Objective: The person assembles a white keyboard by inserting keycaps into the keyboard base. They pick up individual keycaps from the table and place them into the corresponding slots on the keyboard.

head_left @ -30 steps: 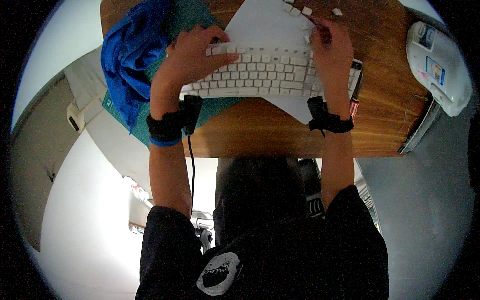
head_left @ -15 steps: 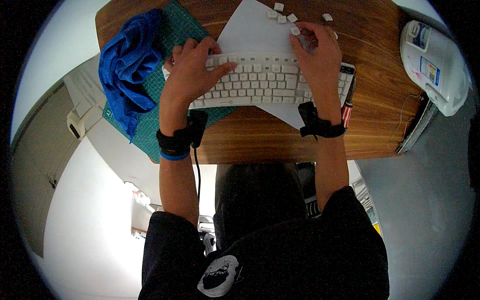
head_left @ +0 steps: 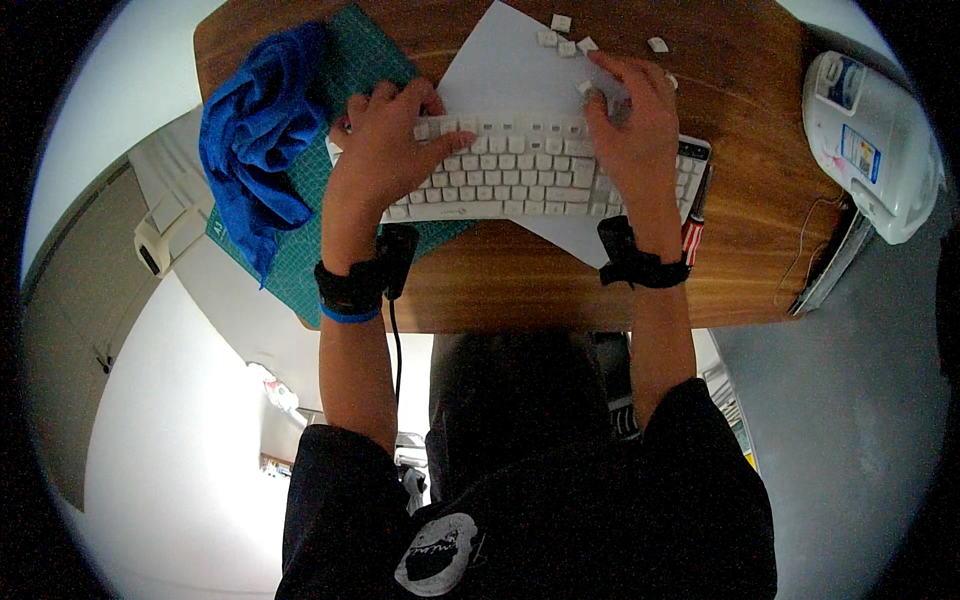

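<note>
A white keyboard (head_left: 510, 178) lies across the desk, with gaps in its far row where keycaps are off. My left hand (head_left: 385, 145) grips its left end, fingers curled over the far left corner and thumb on the far keys. Above the right part of the keyboard is my right hand (head_left: 640, 120). At its thumb tip is a white keycap (head_left: 586, 89), seemingly pinched against a finger I cannot see, while the index finger reaches forward. Several loose keycaps (head_left: 567, 48) lie just beyond, and one more keycap (head_left: 657, 44) sits farther right.
Under the keyboard lie a white sheet (head_left: 490, 70) and a green cutting mat (head_left: 290, 255). A crumpled blue cloth (head_left: 255, 130) rests at left. A red-striped handle (head_left: 693, 235) is by the keyboard's right end. At the far right stands a translucent white container (head_left: 865, 150).
My right hand has drawn the keycap nearer, toward the keyboard's far edge. My left hand keeps its place on the left end.
</note>
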A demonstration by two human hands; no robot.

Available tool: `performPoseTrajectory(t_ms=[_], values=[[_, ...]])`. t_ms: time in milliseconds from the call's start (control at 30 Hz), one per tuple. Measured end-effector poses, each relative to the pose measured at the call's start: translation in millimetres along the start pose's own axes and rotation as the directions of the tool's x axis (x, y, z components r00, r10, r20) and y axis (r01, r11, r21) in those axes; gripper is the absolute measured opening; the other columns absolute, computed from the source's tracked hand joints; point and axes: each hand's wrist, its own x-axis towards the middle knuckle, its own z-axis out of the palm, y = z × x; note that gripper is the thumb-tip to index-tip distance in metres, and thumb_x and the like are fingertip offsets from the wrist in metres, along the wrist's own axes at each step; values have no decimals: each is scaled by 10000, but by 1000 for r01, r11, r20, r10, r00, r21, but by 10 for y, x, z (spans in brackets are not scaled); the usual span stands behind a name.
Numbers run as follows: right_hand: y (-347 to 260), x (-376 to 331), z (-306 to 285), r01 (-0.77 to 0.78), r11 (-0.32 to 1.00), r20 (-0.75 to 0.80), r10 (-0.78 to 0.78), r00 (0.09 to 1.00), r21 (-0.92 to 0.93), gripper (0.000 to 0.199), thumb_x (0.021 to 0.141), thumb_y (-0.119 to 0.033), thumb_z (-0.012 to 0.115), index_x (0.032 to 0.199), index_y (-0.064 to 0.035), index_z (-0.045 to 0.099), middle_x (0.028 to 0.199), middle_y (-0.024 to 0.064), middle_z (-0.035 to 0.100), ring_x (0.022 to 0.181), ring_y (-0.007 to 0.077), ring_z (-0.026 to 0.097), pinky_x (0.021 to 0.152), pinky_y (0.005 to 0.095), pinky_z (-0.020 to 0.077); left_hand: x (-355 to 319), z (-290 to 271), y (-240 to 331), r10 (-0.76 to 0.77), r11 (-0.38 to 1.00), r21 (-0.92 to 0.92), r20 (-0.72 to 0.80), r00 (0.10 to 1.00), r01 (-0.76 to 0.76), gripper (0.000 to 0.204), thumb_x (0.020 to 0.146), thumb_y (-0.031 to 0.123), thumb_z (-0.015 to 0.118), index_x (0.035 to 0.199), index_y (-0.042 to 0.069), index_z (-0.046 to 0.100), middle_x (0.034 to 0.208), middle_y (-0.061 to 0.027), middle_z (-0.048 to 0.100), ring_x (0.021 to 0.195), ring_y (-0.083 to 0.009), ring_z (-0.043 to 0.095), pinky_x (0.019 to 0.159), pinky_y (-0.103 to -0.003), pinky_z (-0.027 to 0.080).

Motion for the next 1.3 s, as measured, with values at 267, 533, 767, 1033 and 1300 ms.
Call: performPoseTrajectory(t_ms=[267,533,767,1033,1300], values=[[-47,119,181,44,997,-120,-52,991,-67,397,890,-205,802,1268,-150,696,1239,188,636,1205,424,577,1082,575,447,3,-29,44,-22,1000,15,19,1000,21,531,839,606,818,1174,221,669,1242,-108,662,1274,-427,540,1022,-682,415],[-92,114,168,-31,992,-11,30,999,-121,398,945,-264,780,1315,-139,704,1292,145,612,1248,360,556,1059,500,484,14,0,22,-12,1000,4,14,1000,12,536,829,593,829,1182,223,669,1220,-101,664,1267,-413,540,986,-675,423],[-137,162,156,53,981,-98,-72,993,-189,372,905,-238,803,1255,-163,698,1253,200,618,1177,448,569,1031,564,486,-16,-31,27,-37,999,-9,25,999,37,526,832,594,827,1174,221,681,1210,-114,674,1228,-421,575,964,-678,431],[-202,351,278,220,926,35,-221,975,-308,265,941,-300,792,1147,-134,777,1145,111,685,1095,338,606,953,469,517,2,-37,-22,18,1000,20,23,1000,-19,603,783,632,850,1195,222,689,1247,-128,677,1243,-435,577,1009,-672,437],[-80,214,123,93,991,65,-87,994,-98,284,889,-177,785,1166,-150,732,1166,177,671,1190,416,575,1053,543,475,7,17,-41,15,999,-50,23,1000,-14,624,749,607,884,1190,215,681,1248,-116,665,1257,-423,564,1008,-647,434]])
